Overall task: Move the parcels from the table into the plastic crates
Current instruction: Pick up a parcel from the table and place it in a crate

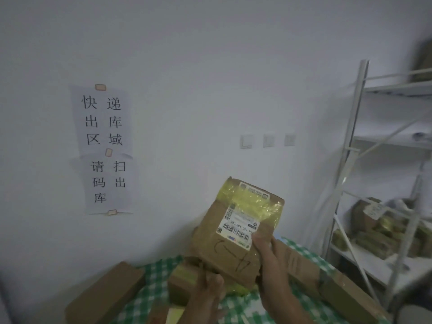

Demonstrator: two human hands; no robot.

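Cardboard parcel (236, 232), raised over the checked table (154, 279) w/ yellow tape up top, is looking stiff, prob light, w/ right hand (271, 260) gripping its right edge & left hand (208, 293) clasping the bottom corner.

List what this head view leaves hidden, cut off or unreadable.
- Plastic crates: outside the frame.
- Brown cardboard parcel with yellow tape: white label's small print blurred; lower edge covered by left hand and right hand.
- Green checked tablecloth: cut by bottom edge.
- White shelf's parcels: blurred.
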